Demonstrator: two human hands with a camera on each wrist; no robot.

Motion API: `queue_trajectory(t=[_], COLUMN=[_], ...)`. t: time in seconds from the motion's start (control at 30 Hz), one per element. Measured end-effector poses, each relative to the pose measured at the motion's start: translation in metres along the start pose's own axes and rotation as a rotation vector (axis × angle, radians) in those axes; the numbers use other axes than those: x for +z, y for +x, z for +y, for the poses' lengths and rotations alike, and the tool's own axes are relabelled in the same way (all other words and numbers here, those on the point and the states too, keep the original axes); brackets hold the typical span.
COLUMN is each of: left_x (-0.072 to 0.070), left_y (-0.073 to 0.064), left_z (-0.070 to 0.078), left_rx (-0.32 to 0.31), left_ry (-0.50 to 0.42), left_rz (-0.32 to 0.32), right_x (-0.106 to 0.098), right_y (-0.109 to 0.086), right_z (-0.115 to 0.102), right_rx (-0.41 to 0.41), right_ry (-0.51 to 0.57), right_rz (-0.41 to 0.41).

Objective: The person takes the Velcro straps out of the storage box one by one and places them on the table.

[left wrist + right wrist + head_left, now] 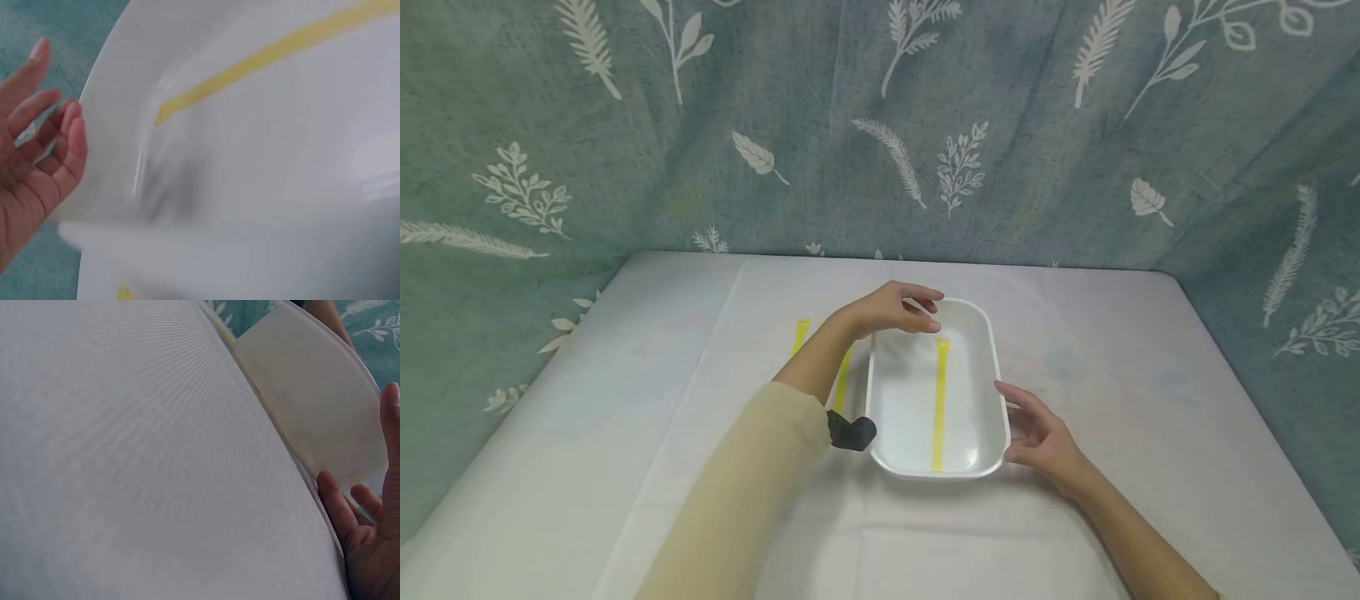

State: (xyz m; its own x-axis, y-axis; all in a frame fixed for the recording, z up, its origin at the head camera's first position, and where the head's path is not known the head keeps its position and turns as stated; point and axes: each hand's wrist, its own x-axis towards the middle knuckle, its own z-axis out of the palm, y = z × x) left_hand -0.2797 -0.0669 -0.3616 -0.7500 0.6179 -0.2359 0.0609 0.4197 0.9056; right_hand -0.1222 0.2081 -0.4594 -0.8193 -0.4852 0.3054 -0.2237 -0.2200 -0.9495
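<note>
A white rectangular tray (pixel 904 467) with raised walls stands on the cloth-covered table. Inside it, a flat yellow strip (pixel 940 408) with a wider tab at its far end lies lengthwise. My left hand (pixel 897 308) hovers over the tray's far left corner, fingers loosely bent, nothing in its grasp. In the left wrist view the strip (pixel 250 65) lies apart from that hand's fingertips. My right hand (pixel 1047 442) is at the tray's right side, its fingertips and thumb against the outer wall near the front corner.
Left of the tray lie two more yellow strips, one farther out (pixel 800 336) and one nearer (pixel 842 383), both partly hidden by the left arm. A black device (pixel 852 432) sits at the left wrist. A green leaf-patterned curtain (pixel 820 125) hangs behind the table (pixel 1120 333).
</note>
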Motion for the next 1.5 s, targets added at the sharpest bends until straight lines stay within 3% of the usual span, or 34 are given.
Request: queue_trajectory(t=[0.17,0.37,0.53,0.67,0.9,1.17,1.33,1.5], left_x=[0.011,0.022,0.028,0.033,0.039,0.047,0.051,0.051], left_y=[0.011,0.02,0.022,0.025,0.031,0.03,0.03,0.03], left_z=[0.001,-0.002,-0.005,-0.009,-0.017,-0.02,-0.019,-0.021], left_rx=[-0.065,-0.162,-0.187,-0.183,-0.213,-0.204,-0.175,-0.19], left_ry=[-0.028,-0.046,-0.078,-0.027,0.122,0.299,0.313,0.324], left_rz=[-0.025,0.017,0.052,0.069,0.1,0.14,0.133,0.12], right_x=[-0.002,-0.013,-0.024,-0.028,-0.026,-0.024,-0.023,-0.021], right_y=[0.002,0.008,0.015,0.018,0.016,0.016,0.015,0.016], right_z=[-0.004,-0.009,-0.015,-0.013,-0.006,-0.004,-0.003,-0.003], right_rx=[0.02,0.063,0.145,0.15,0.11,0.073,0.061,0.073], right_ry=[0.018,-0.015,-0.106,-0.093,0.036,0.012,0.004,0.0], right_rz=[-0.017,-0.064,-0.093,-0.108,-0.12,-0.099,-0.089,-0.075])
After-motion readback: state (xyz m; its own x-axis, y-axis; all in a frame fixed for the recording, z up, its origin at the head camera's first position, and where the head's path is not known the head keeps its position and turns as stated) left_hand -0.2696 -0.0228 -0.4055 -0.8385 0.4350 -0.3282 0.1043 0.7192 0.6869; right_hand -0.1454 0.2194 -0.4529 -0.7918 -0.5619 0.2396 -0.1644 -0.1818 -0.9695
